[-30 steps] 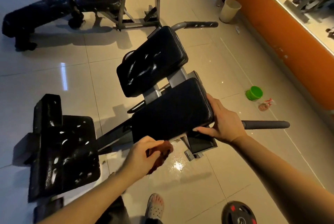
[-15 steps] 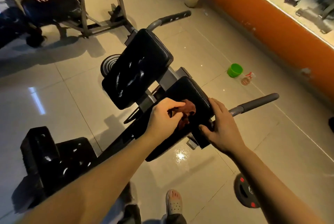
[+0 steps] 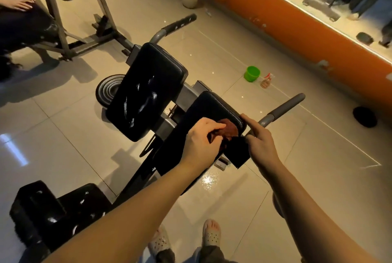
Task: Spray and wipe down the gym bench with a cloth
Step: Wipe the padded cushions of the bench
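Head view: left hand (image 3: 201, 137) clamps cloth (image 3: 230, 128) on bench pad (image 3: 212, 104); right hand (image 3: 262, 144) grips pad corner.

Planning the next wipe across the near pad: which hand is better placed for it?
Left. The left hand grips the brown cloth, which lies on the near pad; the right hand only holds that pad's edge, likely steadying it.

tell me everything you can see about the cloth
The cloth is a small reddish-brown rag, soft-looking and bunched into folds. The left hand grips it with curled fingers, pressing it on the top of the nearer black pad, close to the pad's right edge. Part of it is hidden under that hand. The right hand holds the pad's edge beside it; contact with the cloth cannot be told.
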Action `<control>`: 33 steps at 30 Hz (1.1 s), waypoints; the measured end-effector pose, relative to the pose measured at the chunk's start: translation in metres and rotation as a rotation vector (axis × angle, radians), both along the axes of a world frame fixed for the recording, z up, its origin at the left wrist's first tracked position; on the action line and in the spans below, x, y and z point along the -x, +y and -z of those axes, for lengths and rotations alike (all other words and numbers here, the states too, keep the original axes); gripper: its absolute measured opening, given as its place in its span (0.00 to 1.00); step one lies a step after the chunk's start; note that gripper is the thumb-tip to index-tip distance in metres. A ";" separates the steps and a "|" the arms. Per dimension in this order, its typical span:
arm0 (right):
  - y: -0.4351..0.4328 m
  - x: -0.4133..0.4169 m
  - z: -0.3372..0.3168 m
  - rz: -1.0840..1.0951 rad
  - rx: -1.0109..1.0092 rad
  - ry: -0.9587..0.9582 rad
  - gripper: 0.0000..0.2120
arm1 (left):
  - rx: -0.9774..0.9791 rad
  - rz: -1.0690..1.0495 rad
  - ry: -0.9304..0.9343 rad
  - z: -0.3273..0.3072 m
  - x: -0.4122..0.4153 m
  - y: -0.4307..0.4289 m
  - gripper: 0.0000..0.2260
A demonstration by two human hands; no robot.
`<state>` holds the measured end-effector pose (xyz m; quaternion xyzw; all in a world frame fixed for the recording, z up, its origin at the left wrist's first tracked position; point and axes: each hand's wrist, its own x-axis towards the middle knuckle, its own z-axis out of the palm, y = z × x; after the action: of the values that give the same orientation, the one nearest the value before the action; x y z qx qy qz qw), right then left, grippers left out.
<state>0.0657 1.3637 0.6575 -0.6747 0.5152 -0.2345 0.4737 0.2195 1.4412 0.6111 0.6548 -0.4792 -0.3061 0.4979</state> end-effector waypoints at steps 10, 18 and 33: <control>0.011 -0.006 0.014 0.133 0.074 0.036 0.20 | -0.250 0.136 0.209 0.007 -0.060 0.019 0.13; 0.001 -0.008 0.004 0.174 0.034 0.067 0.18 | -0.155 -0.054 -0.101 -0.003 -0.035 -0.008 0.12; 0.017 -0.008 0.002 0.149 0.051 -0.037 0.22 | -0.340 -0.298 0.260 -0.030 -0.008 -0.021 0.19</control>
<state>0.0740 1.3808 0.6551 -0.6419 0.5491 -0.2946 0.4469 0.2276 1.4207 0.6412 0.7476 -0.2512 -0.3869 0.4778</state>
